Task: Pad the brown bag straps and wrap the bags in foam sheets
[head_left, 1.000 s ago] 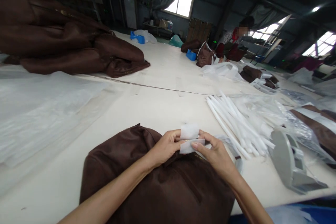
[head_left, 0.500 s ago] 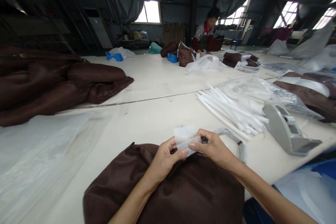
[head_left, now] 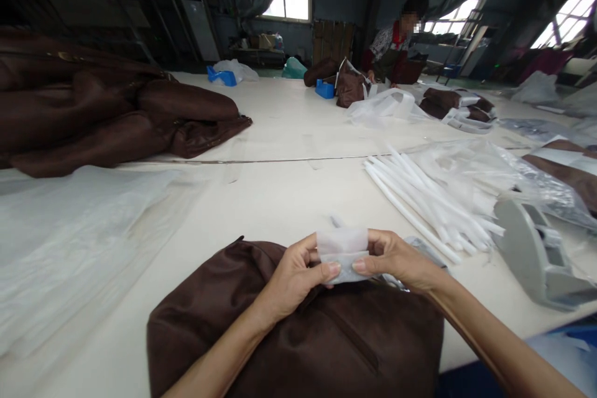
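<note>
A: Hands? How closed, holding what?
B: Left hand (head_left: 293,277) and right hand (head_left: 396,259) each pinch 1 end of white foam sheet (head_left: 342,253), fingers curled shut, just above brown bag (head_left: 298,339) on table (head_left: 280,199)

No legible text (none on anything)

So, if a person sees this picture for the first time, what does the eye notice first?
First come the two hands at the bottom centre: the left hand and the right hand pinch a small white translucent piece between them, above a dark brown bag lying on the pale table. To the right lies a bundle of white rods beside a grey tape dispenser. A big heap of brown bags fills the far left.
</note>
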`<state>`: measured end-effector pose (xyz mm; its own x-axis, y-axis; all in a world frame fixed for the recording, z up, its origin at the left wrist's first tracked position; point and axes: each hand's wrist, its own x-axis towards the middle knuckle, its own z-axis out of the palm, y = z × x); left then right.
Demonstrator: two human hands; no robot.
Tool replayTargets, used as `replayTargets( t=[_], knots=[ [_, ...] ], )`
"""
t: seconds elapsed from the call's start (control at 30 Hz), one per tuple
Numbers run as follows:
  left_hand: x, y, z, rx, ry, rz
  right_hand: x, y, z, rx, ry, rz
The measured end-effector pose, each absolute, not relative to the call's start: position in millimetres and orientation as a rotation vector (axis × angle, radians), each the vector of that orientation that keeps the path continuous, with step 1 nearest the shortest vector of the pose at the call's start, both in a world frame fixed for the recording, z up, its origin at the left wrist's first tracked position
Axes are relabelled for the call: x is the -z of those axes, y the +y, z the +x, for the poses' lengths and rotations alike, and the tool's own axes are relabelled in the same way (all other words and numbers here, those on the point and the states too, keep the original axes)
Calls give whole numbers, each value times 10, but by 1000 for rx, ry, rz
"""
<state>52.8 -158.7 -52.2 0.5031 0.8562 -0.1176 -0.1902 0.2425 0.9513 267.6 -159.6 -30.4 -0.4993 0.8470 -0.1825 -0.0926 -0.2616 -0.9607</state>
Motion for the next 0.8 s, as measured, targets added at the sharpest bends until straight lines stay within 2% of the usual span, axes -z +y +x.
replayTargets(
  t=[0.2,0.53,0.8],
  knots=[
    [512,-1590,530,-864,787,1104,349,-1646,2737,-1628,-1553,-1027],
    [473,-1558,459,-751,784,1201,330,-1655,2777,-1705,-1663,-982],
    [511,-1516,490,-758,889,1365,375,-1614,2779,-1595,-1702,-957]
  ],
)
